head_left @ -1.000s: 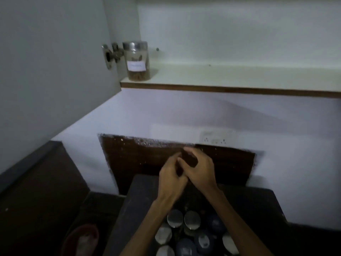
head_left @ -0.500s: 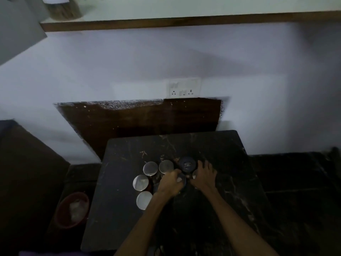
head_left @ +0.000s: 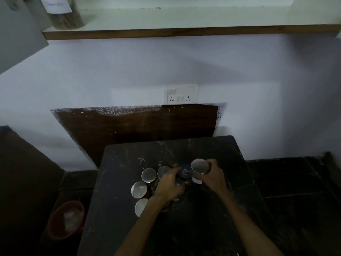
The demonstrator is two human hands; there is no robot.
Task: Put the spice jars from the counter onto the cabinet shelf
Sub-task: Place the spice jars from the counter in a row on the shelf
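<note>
Several spice jars with round silver lids (head_left: pixel 148 174) stand clustered on the dark marble counter (head_left: pixel 212 215). My right hand (head_left: pixel 213 175) is closed around one silver-lidded jar (head_left: pixel 199 166) with a white label, lifted slightly at the cluster's right edge. My left hand (head_left: pixel 170 185) rests on top of the cluster with its fingers curled over a jar that it hides. Between the hands shows a dark-lidded jar (head_left: pixel 185 171). One labelled jar (head_left: pixel 63 13) stands on the cabinet shelf (head_left: pixel 184 17) at the top left.
An open cabinet door (head_left: pixel 16 34) hangs at the upper left. A white switch and socket plate (head_left: pixel 181 94) sits on the wall above a dark brown panel (head_left: pixel 138 124). A red bin (head_left: pixel 66 218) stands on the floor left of the counter.
My view dropped from the shelf to the counter. Both hands came down onto the jar cluster, and my right hand has taken hold of a silver-lidded jar and raised it.
</note>
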